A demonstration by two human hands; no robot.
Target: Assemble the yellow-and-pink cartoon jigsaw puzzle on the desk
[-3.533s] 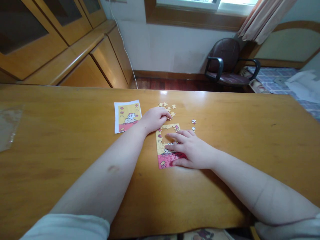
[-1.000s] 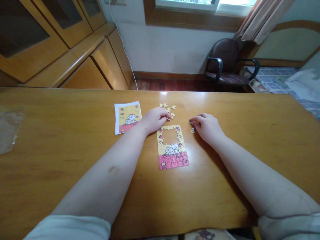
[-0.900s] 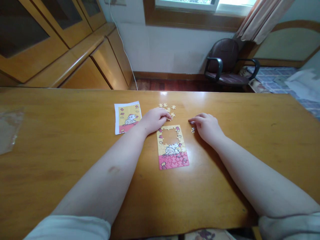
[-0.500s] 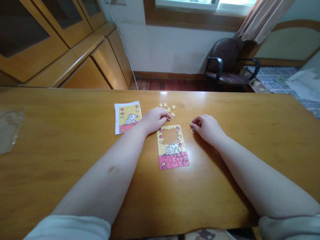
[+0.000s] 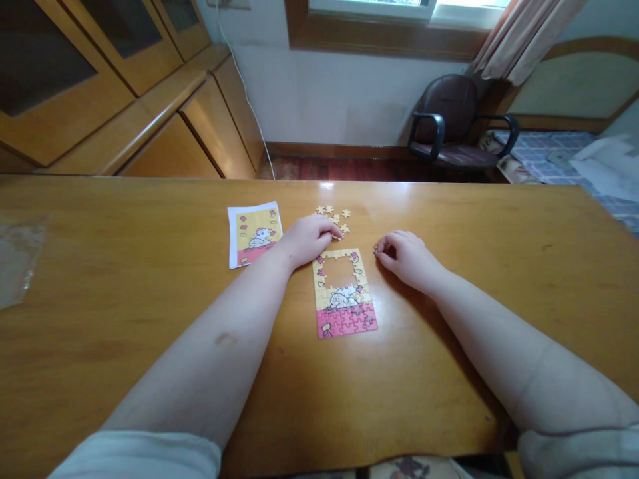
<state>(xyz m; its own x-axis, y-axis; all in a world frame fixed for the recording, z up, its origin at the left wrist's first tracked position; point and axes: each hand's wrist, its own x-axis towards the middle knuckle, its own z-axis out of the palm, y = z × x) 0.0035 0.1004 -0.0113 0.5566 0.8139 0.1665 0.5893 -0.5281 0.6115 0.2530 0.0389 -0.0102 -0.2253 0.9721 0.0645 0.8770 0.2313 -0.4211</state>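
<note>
A jigsaw puzzle with a white cartoon animal lies on the table, a rectangular gap in its upper yellow part showing bare wood. Just above its top left corner rests my left hand, fingers loosely bent and touching the edge of a group of loose yellow puzzle pieces; some are hidden under it. To the puzzle's right, my right hand is closed in a pinch on a small puzzle piece, mostly covered by the fingertips. A printed reference picture lies left of my left hand, partly behind the forearm.
The wooden table spans the view. A clear plastic bag lies at its left edge. Beyond the table stand wooden cabinets on the left and a dark armchair on the right, near a bed.
My right hand has moved slightly left toward the puzzle, and the pieces seen below its fingertips are now out of sight. My left hand has stayed in place.
</note>
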